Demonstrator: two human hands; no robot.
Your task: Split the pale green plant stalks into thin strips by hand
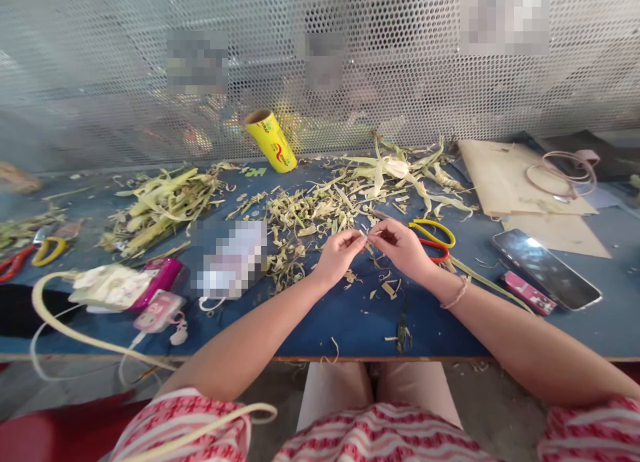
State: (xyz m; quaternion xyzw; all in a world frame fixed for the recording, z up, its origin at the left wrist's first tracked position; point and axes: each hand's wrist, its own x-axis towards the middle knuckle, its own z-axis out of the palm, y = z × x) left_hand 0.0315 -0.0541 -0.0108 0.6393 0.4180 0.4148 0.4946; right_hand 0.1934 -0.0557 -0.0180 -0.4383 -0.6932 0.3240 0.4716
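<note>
My left hand [341, 253] and my right hand [401, 246] meet over the front middle of the blue table [325, 329], thumbs and forefingers pinched together. Whatever sits between the fingertips is too small to make out. Just beyond them spreads a heap of chopped pale green plant scraps [305, 212]. A pair of scissors with yellow and red handles [453, 232] lies beside my right hand, its blades partly hidden behind that hand. Longer peeled leaf strips [395, 169] lie behind the heap. Small shreds [389, 289] are scattered below my hands.
Left stand a bundle of green stalks [165, 209], a blurred-out phone [237, 259], a pink-and-white device [160, 282] with cables, and other scissors [47, 251]. A yellow tube [273, 142] leans near the perforated metal screen [400, 62]. Right lie a phone [547, 269] and brown envelope [505, 179].
</note>
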